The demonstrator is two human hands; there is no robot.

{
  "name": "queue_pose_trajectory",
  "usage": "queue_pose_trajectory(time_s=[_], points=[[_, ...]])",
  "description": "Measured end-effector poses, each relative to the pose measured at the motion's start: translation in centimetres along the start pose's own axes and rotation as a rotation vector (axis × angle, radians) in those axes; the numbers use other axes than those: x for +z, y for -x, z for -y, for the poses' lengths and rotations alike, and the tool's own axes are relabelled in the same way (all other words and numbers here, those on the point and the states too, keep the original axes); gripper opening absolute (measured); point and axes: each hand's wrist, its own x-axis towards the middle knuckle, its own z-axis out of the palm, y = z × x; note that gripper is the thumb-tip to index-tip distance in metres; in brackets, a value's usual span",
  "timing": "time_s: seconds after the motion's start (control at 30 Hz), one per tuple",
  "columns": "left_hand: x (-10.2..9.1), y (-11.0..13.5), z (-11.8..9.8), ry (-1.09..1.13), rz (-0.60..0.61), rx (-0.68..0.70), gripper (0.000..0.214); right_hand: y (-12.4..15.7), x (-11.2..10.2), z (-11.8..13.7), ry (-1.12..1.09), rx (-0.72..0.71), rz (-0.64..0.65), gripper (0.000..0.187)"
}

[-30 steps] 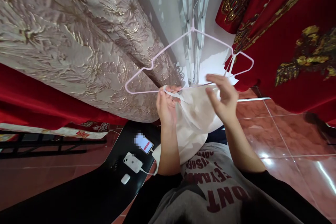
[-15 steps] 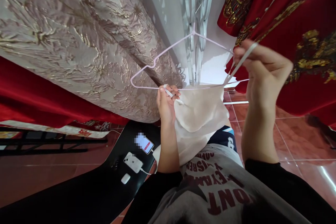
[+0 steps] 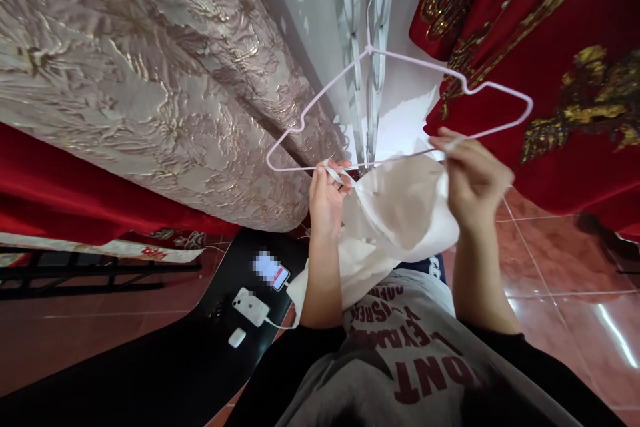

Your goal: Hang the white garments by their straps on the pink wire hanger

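A pale pink clothes hanger (image 3: 415, 61) hangs level in front of me, its metal hook reaching up beside a white metal rack. Its lower bar passes by my left hand (image 3: 327, 203), whose fingers are curled on the bar with a white strap looped across them. Below it drapes a thin cream-white garment (image 3: 407, 210). My right hand (image 3: 475, 177) is closed in a pinch on the garment's other strap, close to the right part of the lower bar. Motion blurs its fingertips slightly.
A pinkish gold-embossed fabric (image 3: 175, 93) hangs at left, red cloth with gold embroidery (image 3: 560, 80) at right. On a black bench (image 3: 150, 360) lie a lit phone (image 3: 279, 275), a white phone (image 3: 250, 307) with a cable, and a small white case (image 3: 237, 337).
My right hand has moved down and left with the strap, from beside the hanger's right shoulder to its lower bar. The hanger's right end now shows, and my left hand shifted slightly right.
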Motion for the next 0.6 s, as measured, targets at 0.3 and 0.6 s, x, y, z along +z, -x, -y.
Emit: queue_pose_trajectory(time_s=[0.3, 0.6], points=[[-4.6, -0.5, -0.6, -0.234, -0.342, 0.459, 0.021, -1.0, 2.4, -1.0, 0.133, 0.091, 0.325, 0.026], [-6.2, -4.1, -8.6, -0.451, -0.062, 0.668, 0.024, -1.0, 1.8, 0.2, 0.162, 0.134, 0.303, 0.022]])
